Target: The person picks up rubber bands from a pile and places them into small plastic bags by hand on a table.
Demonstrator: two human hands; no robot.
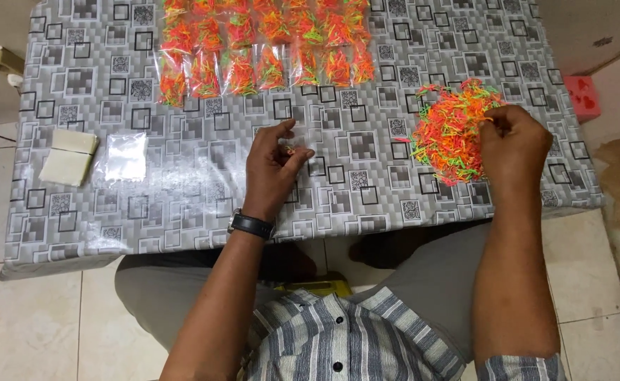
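Centrally, the left hand (273,169) rests on the surface (183,212), wrist bent upward, a dark watch (251,224) on the forearm. Its thumb and forefinger are pinched nearly closed on a very small orange piece, with the remaining fingers loosely curled; what exactly the piece is cannot be told. The right hand (513,144) lies to the right of the left hand, forearm extended straight from the body, fingers curled into the right edge of a loose pile of neon bands (450,130) in orange, pink, green and yellow; whether it grips any of them cannot be told. The pile sits near the right edge of the surface, well apart from the left hand. Beyond the left hand, along the far edge, a row of filled clear packets (264,46) lies side by side. Far to the left of the left hand lie a stack of empty clear bags (126,156) and, just beside it, a pale folded stack (69,156). Open patterned covering lies between the left hand and these stacks, and between the two hands. The near edge of the surface runs just below the watch.
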